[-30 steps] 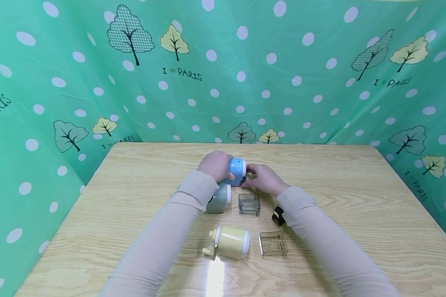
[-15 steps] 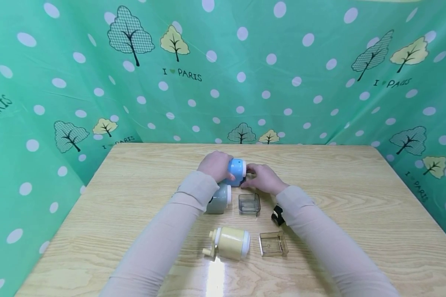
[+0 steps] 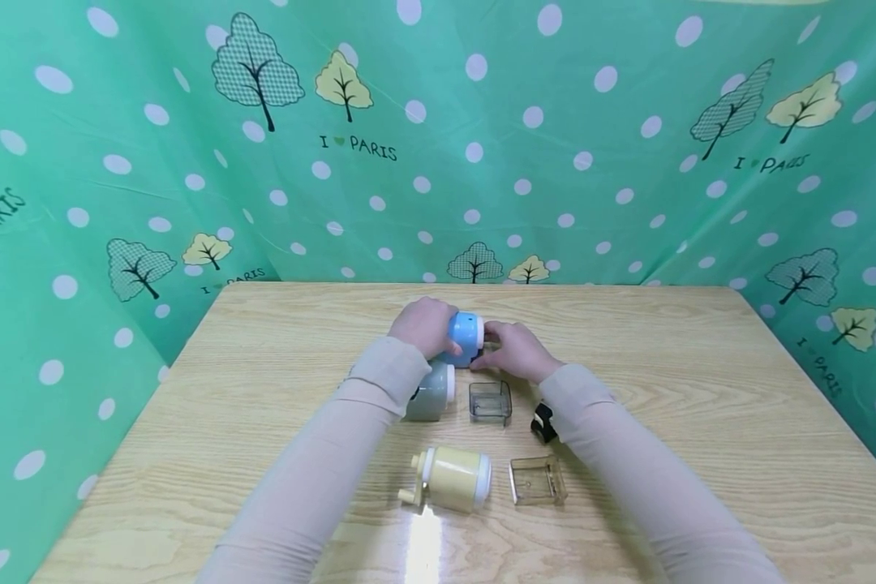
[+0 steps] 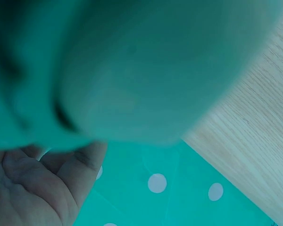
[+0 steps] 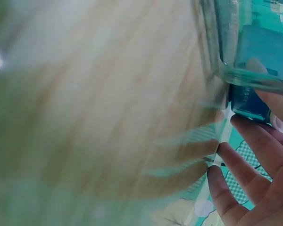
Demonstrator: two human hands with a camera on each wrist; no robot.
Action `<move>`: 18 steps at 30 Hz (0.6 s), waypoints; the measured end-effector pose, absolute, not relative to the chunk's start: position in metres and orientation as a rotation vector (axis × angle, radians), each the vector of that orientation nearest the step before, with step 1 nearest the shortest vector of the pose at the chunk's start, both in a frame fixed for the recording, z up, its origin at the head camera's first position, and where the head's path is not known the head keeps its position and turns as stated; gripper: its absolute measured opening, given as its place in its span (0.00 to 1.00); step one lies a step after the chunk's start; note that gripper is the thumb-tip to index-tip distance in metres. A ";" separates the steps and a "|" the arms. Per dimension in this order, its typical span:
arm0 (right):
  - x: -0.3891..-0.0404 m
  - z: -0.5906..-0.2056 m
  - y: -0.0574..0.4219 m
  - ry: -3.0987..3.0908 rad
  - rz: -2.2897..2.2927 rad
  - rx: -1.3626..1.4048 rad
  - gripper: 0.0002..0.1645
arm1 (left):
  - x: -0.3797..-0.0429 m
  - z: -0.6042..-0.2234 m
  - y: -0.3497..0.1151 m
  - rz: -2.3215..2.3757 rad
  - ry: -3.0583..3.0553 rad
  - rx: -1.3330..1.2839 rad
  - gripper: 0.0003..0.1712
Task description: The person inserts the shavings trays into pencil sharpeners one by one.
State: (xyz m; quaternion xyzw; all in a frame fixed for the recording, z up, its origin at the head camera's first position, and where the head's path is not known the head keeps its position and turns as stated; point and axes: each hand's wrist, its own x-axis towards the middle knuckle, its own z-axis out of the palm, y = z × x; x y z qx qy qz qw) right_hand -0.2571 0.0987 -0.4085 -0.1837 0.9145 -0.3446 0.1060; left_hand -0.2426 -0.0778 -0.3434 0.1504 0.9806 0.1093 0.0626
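My left hand grips a blue pencil sharpener lying on its side, white end to the right. At that end my right hand pinches a dark blue drawer between thumb and fingers, right at the sharpener's opening. Its other fingers spread apart in the right wrist view. Just nearer lies a grey sharpener, partly behind my left sleeve, with a clear grey drawer on its right. A large blurred shape fills the top of the left wrist view, above my left palm.
Closer to me lie a yellow sharpener with its crank to the left and a clear brownish drawer. A black device shows beside the right cuff. A green dotted curtain hangs behind the wooden table.
My right thumb and fingers have edged slightly left, closer in to the blue sharpener. The left hand and the other pieces stay where they were.
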 end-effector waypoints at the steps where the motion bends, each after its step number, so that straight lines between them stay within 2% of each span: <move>1: -0.257 -0.409 0.099 2.695 -1.015 -0.537 0.41 | -0.242 -0.343 -0.078 0.330 2.963 0.453 0.34; 12: -0.256 -0.410 0.100 2.682 -1.029 -0.513 0.43 | -0.242 -0.344 -0.075 0.299 2.957 0.427 0.37; 18: -0.257 -0.410 0.099 2.675 -1.027 -0.519 0.43 | -0.244 -0.341 -0.075 0.245 2.956 0.451 0.34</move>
